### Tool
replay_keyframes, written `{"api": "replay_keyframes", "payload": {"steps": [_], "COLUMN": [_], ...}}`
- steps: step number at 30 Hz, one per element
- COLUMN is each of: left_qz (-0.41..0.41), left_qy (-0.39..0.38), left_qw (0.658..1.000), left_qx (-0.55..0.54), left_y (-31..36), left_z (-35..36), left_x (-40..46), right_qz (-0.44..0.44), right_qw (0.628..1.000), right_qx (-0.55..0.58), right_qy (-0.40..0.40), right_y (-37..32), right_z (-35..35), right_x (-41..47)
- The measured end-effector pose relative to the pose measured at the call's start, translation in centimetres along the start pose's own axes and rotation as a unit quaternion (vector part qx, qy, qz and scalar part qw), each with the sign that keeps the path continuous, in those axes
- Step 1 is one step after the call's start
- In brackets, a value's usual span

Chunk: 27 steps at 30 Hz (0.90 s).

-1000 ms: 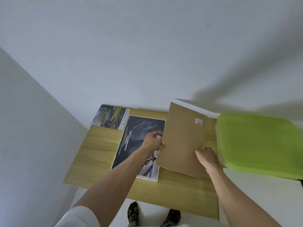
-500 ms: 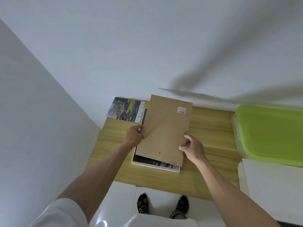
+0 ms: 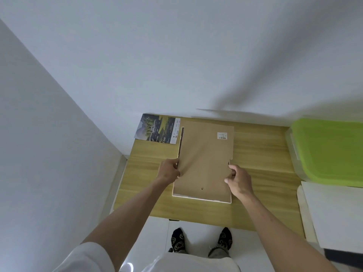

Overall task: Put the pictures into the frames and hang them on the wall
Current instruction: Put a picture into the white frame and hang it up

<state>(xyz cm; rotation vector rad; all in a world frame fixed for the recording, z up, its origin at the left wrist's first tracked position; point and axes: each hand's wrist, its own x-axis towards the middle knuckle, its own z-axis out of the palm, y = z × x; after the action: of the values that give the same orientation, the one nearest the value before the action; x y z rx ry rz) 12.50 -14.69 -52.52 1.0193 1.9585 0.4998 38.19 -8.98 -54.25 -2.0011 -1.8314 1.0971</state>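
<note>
A brown backing board with a small barcode sticker lies over a white picture frame on the wooden table. It covers the frame almost fully; a dark strip of the picture shows along the left edge. My left hand pinches the board's left edge. At the board's right edge, my right hand grips it. A second picture, a landscape print, lies flat at the table's far left corner.
White walls stand behind and to the left of the table. A clear bin with a green lid sits at the table's right end. A white slab lies at the near right. My feet in dark socks stand at the table's front edge.
The backing board has come from the right and lowered flat onto the frame, hiding the dark picture. Both hands now hold its side edges.
</note>
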Motion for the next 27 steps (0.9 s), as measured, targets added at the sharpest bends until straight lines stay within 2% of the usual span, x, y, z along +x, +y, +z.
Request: {"api": "replay_keyframes", "payload": {"steps": [3,10,17,20,23,27], "left_qz": [0.000,-0.029,-0.034,-0.020,0.011,0.047], "left_qy": [-0.001,0.000,0.020,0.007,-0.028,-0.078], "left_qw": [0.999,0.999,0.995,0.994,0.984,0.954], "left_qx": [0.039,0.036,0.089,0.108,0.174,0.285], "left_y": [0.0,-0.8,-0.8,-0.6,-0.1,1.3], "left_z": [0.0,0.3,0.7,0.5,0.2,-0.5], "left_x": [0.2,0.8,1.0,1.2,1.5,1.9], "right_qz": [0.012,0.021,0.021,-0.013,-0.023,-0.050], "right_qw": [1.000,1.000,0.994,0.979,0.962,0.946], "right_qx": [-0.002,-0.018,-0.105,-0.200,-0.272,-0.319], "right_qy": [0.004,-0.002,-0.035,-0.033,-0.029,-0.010], "right_y": [-0.4,-0.5,-1.3,-1.7,-1.3,-1.0], "right_z": [0.1,0.3,0.3,0.2,0.9,1.7], "right_x": [-0.3,0.0,0.6,0.5,0.5,0.7]}}
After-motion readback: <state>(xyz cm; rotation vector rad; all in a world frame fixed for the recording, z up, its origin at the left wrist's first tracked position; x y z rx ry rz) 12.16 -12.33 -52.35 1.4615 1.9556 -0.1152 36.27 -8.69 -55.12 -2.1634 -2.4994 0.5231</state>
